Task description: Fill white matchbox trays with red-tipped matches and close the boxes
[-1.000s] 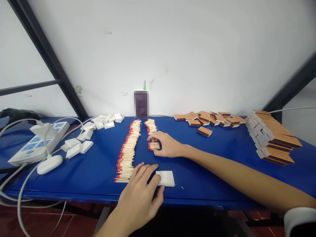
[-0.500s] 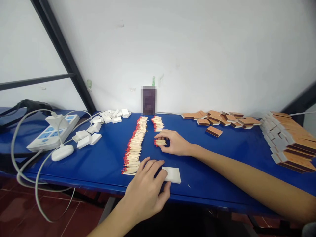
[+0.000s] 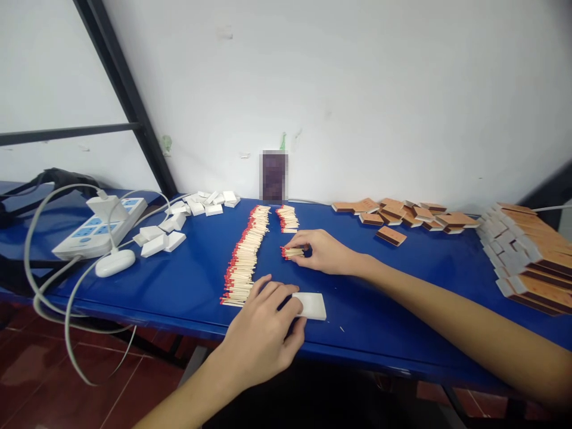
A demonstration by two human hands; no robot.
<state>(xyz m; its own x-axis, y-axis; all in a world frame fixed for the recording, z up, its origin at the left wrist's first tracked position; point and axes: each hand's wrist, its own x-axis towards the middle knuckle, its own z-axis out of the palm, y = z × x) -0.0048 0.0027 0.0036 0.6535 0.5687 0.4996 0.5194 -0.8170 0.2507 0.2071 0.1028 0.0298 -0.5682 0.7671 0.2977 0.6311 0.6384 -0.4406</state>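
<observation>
My right hand [image 3: 328, 251] pinches a small bundle of red-tipped matches [image 3: 292, 252] between thumb and fingers, just above or on the blue table. Nearer the front edge, my left hand [image 3: 266, 330] has its thumb and fingers around the left end of a white matchbox tray [image 3: 314, 306]. A long row of matches [image 3: 243, 256] lies to the left of the bundle, its heads facing left. Behind the right hand is a shorter row of matches [image 3: 288, 219].
Several white matchbox trays [image 3: 176, 222] lie at the left, near a power strip [image 3: 96, 232] with looping white cables. Brown matchbox sleeves [image 3: 402, 213] are scattered at the back right. Stacked matchboxes [image 3: 536, 256] stand at the far right. A blurred dark rectangle [image 3: 274, 177] is against the wall.
My right hand's fingers have closed in on the match bundle, narrowing the gap around it. The left hand stays at the white tray. The whole view has shifted slightly.
</observation>
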